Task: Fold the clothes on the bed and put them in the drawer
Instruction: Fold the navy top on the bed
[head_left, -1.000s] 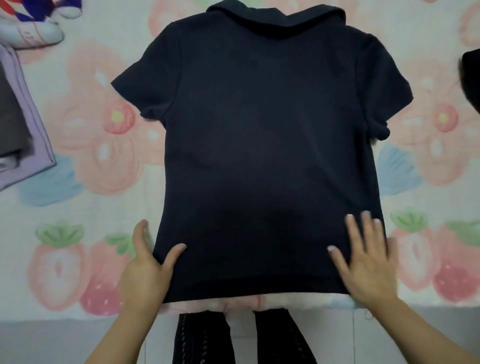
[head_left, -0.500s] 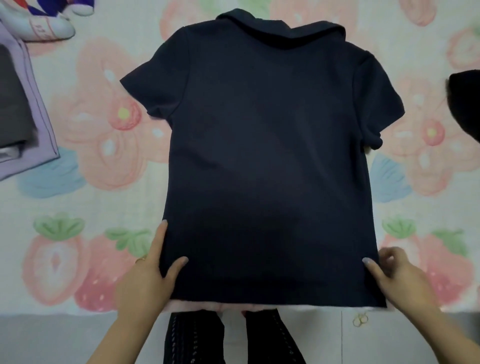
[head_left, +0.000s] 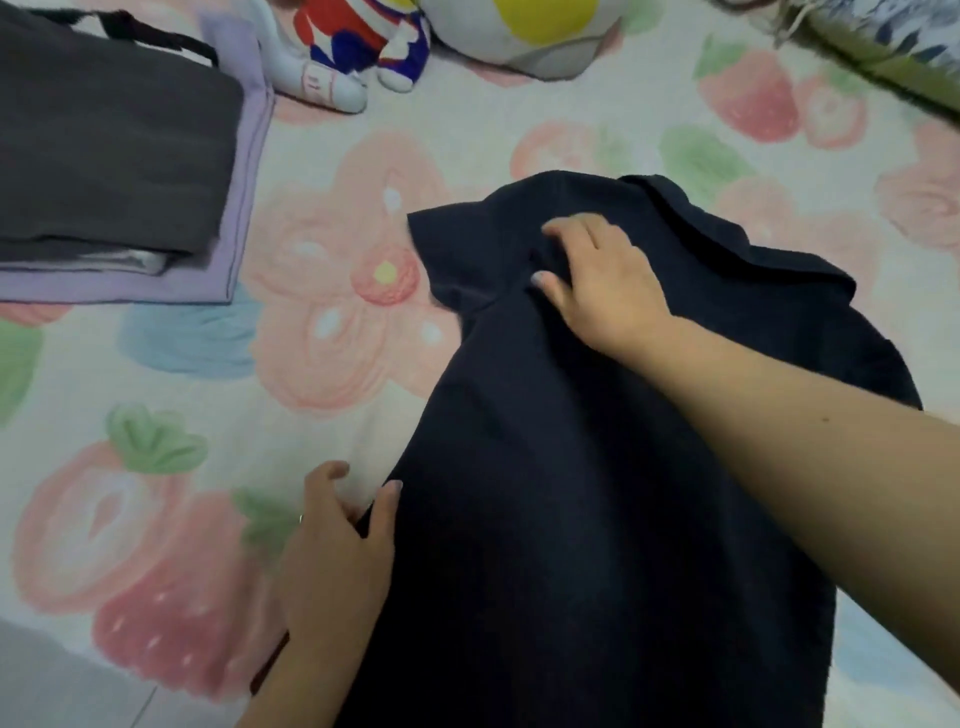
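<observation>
A dark navy short-sleeved collared shirt (head_left: 597, 493) lies back-up on the strawberry-print bed sheet (head_left: 337, 338). My right hand (head_left: 597, 280) reaches across to the shirt's left shoulder and grips the fabric near the sleeve seam, bunching it. My left hand (head_left: 337, 556) holds the shirt's left side edge near the hem, thumb on top of the cloth and fingers curled at the edge. The shirt's lower hem runs out of the frame.
A stack of folded clothes, dark grey (head_left: 104, 156) on lilac (head_left: 234, 249), sits at the upper left. Plush toys (head_left: 363, 47) lie at the top. A green-edged patterned cloth (head_left: 883, 47) is at the top right. Grey floor (head_left: 41, 686) shows at the lower left.
My right hand left the shirt's lower right corner and crossed over to its left shoulder, gathering fabric. My left hand stays at the left edge. The view swung left and closer.
</observation>
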